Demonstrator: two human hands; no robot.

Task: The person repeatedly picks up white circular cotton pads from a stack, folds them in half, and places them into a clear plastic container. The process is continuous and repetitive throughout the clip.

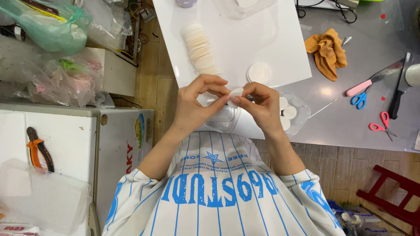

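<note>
Striped white-blue shirt nearest. Left hand [194,102] and right hand [258,102] both pinch-grip one small white disc [236,92] over the worktop [350,109], mid-handling; disc stack [200,48] at 12 o'clock, clear tray [302,114] at 3. Next likely needs careful fingertip placement.

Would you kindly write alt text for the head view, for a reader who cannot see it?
Two hands, left hand and right hand, pinch a small white disc between fingertips above a white board. A row of discs lies on the board; scissors and an orange cloth lie on the grey table.
</note>
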